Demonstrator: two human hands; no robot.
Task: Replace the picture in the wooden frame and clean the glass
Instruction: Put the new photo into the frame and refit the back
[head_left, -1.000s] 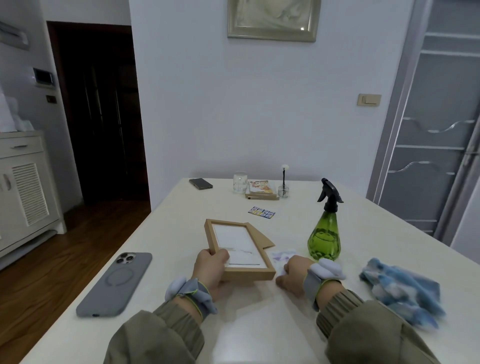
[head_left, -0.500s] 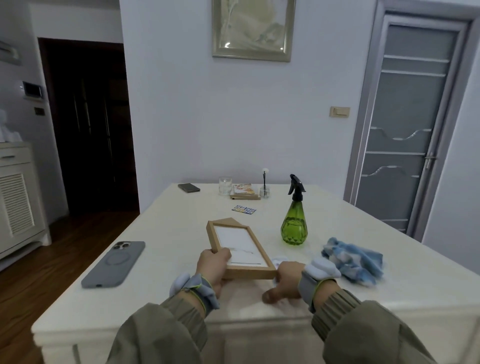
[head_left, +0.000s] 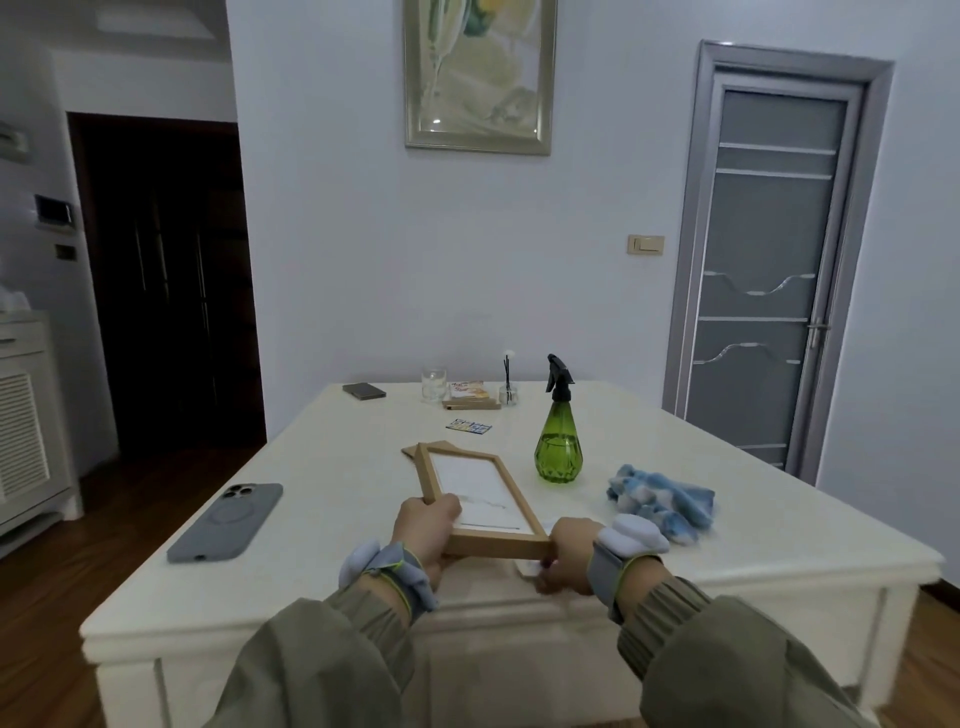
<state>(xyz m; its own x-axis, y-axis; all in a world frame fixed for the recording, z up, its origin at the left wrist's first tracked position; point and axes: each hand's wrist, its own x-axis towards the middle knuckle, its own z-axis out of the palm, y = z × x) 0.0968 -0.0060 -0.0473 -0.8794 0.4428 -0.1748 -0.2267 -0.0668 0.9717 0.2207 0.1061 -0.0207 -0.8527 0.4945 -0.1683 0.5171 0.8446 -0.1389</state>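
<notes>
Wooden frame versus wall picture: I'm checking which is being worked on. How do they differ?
The wooden frame is light brown, gripped by the left hand and right hand; the wall picture hangs in a silvery frame. The wooden frame shows a mostly white sheet; the wall picture, a green-yellow painting. Both are rectangular.

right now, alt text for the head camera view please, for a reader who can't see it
A person's left hand and right hand grip the near corners of a wooden frame holding a white sheet, over a white table. A green spray bottle and a blue cloth sit to the frame's right, a grey phone to its left.
</notes>
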